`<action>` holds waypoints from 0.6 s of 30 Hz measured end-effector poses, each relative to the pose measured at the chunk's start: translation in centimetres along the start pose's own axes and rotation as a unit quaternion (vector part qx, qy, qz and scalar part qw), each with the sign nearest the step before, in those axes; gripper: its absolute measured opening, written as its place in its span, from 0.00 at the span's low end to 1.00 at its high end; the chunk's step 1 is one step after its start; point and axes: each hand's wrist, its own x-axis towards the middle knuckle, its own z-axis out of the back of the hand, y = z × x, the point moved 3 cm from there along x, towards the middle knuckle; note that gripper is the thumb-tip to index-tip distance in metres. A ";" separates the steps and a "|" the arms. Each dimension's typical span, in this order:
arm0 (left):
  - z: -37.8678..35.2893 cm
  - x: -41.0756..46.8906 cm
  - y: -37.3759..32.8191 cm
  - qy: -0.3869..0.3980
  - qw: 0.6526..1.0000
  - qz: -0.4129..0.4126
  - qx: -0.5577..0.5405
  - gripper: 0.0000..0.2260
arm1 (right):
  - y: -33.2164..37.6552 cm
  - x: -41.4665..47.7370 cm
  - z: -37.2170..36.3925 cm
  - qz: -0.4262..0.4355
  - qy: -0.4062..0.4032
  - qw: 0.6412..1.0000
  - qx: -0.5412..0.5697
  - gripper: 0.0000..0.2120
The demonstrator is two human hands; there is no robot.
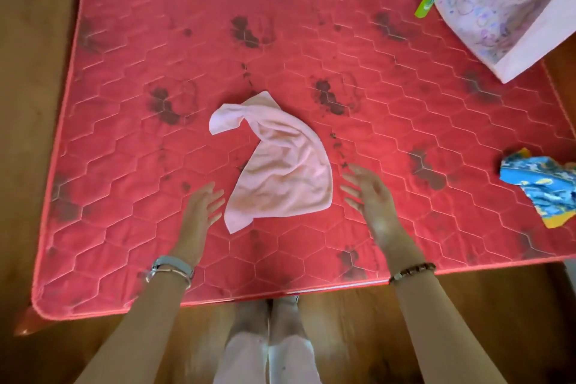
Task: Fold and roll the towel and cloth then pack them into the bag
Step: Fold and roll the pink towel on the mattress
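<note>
Silver bangles [170,268], beaded bracelet [411,271], white trousers [265,362]

towel [280,162] mid-mattress [124,72], cloth [542,187] right, bag [511,9] behind

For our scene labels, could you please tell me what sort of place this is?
Probably a bedroom in a home: a red quilted mattress lies on a brown wooden floor, with a pink towel and a blue patterned cloth on it.
</note>
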 end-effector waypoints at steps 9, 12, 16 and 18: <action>0.4 9.7 8.4 -0.056 0.995 0.013 0.087 0.21 | -11.3 11.9 2.0 -0.061 -0.034 0.996 -0.063 0.10; 0.6 13.1 11.2 -0.063 0.989 0.020 0.133 0.21 | -15.6 15.0 2.8 -0.078 -0.048 0.992 -0.083 0.11; 0.2 16.1 14.9 -0.099 0.984 0.032 0.147 0.21 | -20.3 18.0 2.8 -0.090 -0.066 0.988 -0.104 0.16; 0.1 16.8 16.4 -0.105 0.985 0.029 0.136 0.21 | -22.3 19.0 2.5 -0.094 -0.064 0.987 -0.116 0.18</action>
